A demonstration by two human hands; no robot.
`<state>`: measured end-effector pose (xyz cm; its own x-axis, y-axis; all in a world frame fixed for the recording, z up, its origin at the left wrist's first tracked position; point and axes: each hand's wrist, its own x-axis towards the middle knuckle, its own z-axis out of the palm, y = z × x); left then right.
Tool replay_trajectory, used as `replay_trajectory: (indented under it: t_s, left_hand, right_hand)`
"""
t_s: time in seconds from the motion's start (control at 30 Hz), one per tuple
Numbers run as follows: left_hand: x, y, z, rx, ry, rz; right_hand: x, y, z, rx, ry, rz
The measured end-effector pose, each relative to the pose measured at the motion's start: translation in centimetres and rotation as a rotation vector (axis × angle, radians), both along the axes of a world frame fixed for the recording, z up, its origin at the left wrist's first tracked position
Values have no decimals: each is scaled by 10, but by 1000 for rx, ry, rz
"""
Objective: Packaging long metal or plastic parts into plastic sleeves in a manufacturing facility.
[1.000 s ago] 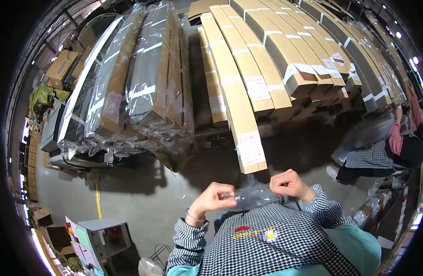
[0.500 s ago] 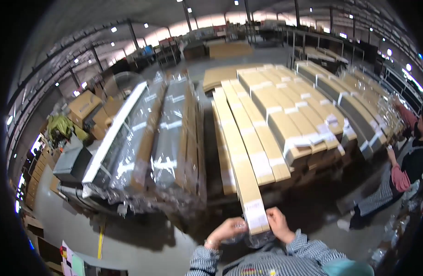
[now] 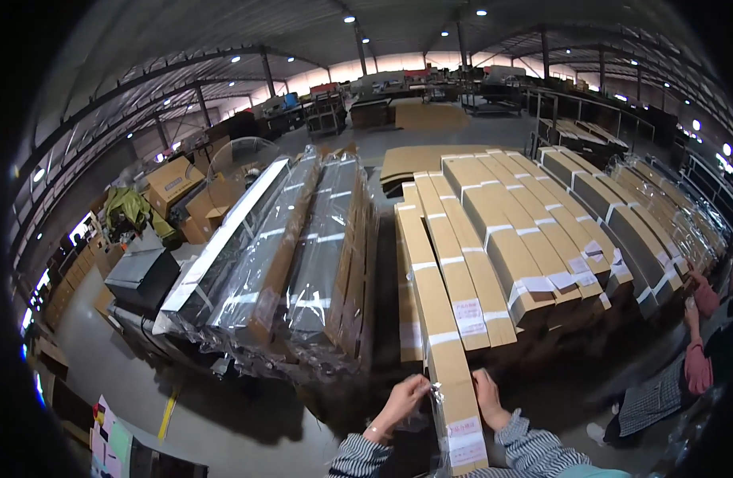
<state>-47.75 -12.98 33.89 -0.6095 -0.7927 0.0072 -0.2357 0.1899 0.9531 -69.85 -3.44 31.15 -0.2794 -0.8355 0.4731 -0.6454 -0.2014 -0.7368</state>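
A long, narrow brown carton (image 3: 452, 374) juts out toward me from the stack, with a white label (image 3: 465, 440) on its near end and a white band farther up. Clear plastic film (image 3: 440, 426) runs along its left edge. My left hand (image 3: 402, 405) is closed in a pinch on this film, beside the carton's left side. On the opposite side, my right hand (image 3: 491, 400) has its fingers bent against the carton's right edge. What lies between those fingers is hidden.
More banded long cartons (image 3: 534, 247) are stacked ahead and to the right. Plastic-wrapped grey and brown lengths (image 3: 318, 263) lie at left beyond a dark gap. A co-worker's arm in a pink sleeve (image 3: 699, 366) reaches to the right-hand stack. Yellow tape (image 3: 168, 414) marks the floor.
The carton's labelled end has come closer to my body. Both hands now sit farther up its sides, away from that end. The view has tilted upward.
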Motion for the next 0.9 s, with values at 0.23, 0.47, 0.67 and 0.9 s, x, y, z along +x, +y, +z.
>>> replay_trajectory:
  t_s: [0.23, 0.47, 0.67, 0.9]
  left_hand:
    - [-40, 48, -48, 1002, 819, 461]
    - [-55, 66, -174, 190, -25, 775]
    - [-24, 67, -189, 159, -388, 324]
    - [4, 114, -59, -94, -124, 476]
  right_hand:
    - [-1, -10, -54, 360, -961, -12]
    - [-16, 1, -215, 609, -135, -333]
    - [-41, -15, -310, 310, -1085, 84]
    - [33, 22, -55, 126, -1169, 248]
